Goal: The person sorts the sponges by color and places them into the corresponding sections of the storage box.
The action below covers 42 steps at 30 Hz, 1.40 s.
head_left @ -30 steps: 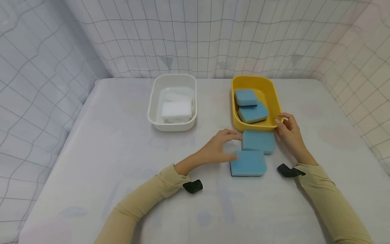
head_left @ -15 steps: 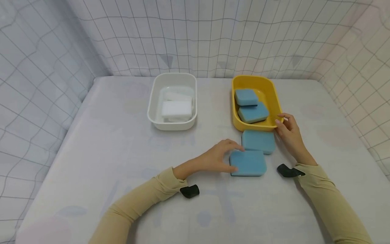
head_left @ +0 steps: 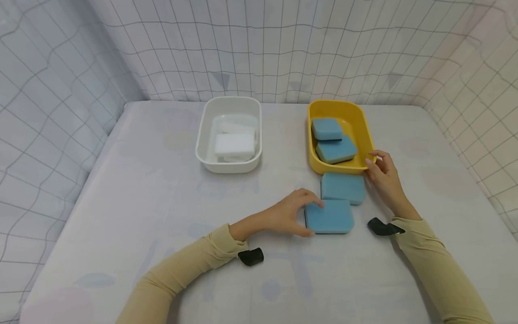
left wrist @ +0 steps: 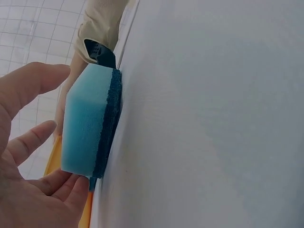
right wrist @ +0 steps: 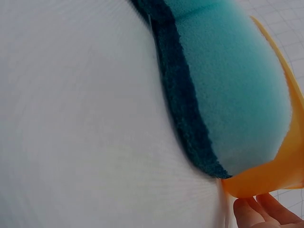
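Two blue sponges with dark scouring undersides lie on the table in front of the yellow tub (head_left: 341, 170). My left hand (head_left: 289, 213) is at the left end of the nearer sponge (head_left: 329, 217), thumb and fingers spread to either side. In the left wrist view, the thumb (left wrist: 40, 78) stands apart from this sponge (left wrist: 85, 123) while lower fingertips are right at its end. The farther sponge (head_left: 343, 188) sits against the tub's front. My right hand (head_left: 386, 180) pinches the tub's near right corner, seen also at the right wrist view's lower edge as fingers (right wrist: 266, 211) against it.
Inside the yellow tub are two more blue sponges (head_left: 337, 148), one partly on the other. A white tub (head_left: 228, 168) at its left holds white blocks (head_left: 234, 145). A gridded cloth wall (head_left: 275, 54) rises behind the table.
My left hand has come down slightly toward the near edge, from beside both sponges to around the nearer one's left end. My right hand stays on the yellow tub.
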{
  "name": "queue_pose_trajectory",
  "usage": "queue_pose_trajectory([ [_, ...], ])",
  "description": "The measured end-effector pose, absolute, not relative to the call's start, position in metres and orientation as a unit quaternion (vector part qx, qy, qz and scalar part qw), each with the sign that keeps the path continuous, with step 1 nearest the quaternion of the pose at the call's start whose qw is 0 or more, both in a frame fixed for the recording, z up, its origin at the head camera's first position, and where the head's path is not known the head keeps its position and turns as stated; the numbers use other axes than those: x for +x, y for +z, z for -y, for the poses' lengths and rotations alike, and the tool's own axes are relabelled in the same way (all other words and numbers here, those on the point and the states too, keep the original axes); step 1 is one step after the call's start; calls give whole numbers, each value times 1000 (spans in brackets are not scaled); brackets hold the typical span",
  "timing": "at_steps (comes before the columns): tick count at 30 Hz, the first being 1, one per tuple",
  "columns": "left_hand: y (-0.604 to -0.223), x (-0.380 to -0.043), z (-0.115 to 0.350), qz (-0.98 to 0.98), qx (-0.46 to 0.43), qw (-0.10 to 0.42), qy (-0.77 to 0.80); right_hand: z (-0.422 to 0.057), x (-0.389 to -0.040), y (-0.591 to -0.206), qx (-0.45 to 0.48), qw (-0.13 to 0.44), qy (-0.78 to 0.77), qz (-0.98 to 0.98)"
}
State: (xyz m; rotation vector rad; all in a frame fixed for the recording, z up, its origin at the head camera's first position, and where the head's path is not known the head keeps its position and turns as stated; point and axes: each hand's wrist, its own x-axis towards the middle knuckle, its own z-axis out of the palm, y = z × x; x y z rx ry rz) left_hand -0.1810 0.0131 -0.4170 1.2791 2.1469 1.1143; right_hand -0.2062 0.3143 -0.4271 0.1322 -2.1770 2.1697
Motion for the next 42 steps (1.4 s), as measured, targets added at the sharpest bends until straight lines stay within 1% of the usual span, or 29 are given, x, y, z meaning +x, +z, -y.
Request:
queue_pose_trajectory([
  [12, -416, -180, -19, -786, 452, 222, 358, -313, -207, -428, 42, 36, 704, 708],
  [20, -416, -180, -21, -801, 443, 225, 335, -312, -208, -427, 37, 30, 714, 698],
  [28, -413, -180, -26, -815, 450, 210, 298, -314, -207, -428, 43, 35, 709, 704],
  [42, -412, -180, -28, -817, 456, 190, 298, -314, -206, -428, 44, 34, 710, 702],
])
